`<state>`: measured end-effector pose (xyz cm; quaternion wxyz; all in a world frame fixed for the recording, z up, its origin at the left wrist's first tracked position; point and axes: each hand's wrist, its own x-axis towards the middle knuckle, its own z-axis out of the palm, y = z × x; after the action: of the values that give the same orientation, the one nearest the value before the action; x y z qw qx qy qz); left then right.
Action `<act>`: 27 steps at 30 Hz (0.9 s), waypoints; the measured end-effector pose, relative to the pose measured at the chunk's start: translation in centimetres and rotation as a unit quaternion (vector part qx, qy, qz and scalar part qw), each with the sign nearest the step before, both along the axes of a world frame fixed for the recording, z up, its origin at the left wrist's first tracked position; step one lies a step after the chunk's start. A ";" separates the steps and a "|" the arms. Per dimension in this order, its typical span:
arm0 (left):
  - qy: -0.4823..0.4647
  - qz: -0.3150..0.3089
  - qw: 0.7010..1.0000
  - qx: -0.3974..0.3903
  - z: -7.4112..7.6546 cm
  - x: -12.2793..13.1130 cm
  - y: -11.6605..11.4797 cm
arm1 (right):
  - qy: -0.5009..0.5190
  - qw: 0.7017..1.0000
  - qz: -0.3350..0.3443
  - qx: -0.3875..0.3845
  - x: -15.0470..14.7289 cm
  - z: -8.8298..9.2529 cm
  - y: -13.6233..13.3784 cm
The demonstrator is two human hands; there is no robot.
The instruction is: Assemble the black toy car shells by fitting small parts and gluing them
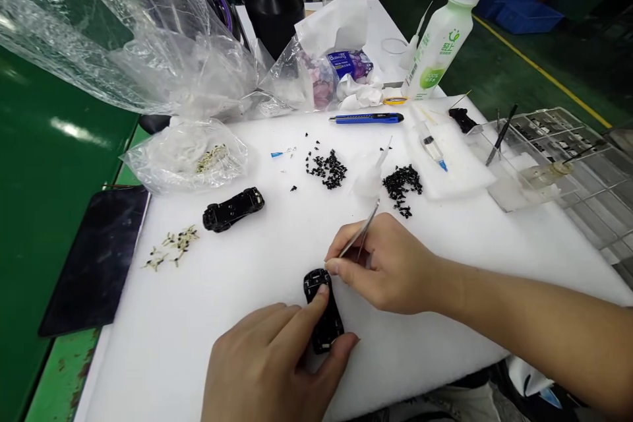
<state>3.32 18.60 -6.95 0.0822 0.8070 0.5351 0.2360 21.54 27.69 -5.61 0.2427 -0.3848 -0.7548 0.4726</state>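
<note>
Two tiny black model cars on the white foam, one pinned down under a hand

The left hand [264,366] has its fingers closed over one black model car [326,323], holding it against the white foam sheet [148,369]. The right hand [383,264] pinches one pair of steel tweezers [360,235], tips just beside the car's far end. The second black model car [232,209] sits off to the left, well apart from the hands. Past that, there are two heaps of small black parts [326,168] [401,188], one small cluster of tan parts [173,245], one blue utility knife [366,119], one syringe with a blue tip [430,147], and one green-and-white bottle [442,36].
</note>
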 end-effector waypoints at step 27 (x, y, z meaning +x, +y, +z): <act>0.001 -0.005 1.000 -0.008 0.1 -0.1 -0.1 | 0.006 1.000 0.012 -0.024 0.2 0.4 0.1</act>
<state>3.18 18.49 -6.80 0.0895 0.8094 0.5328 0.2301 21.74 27.82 -5.26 0.2320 -0.3783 -0.7463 0.4960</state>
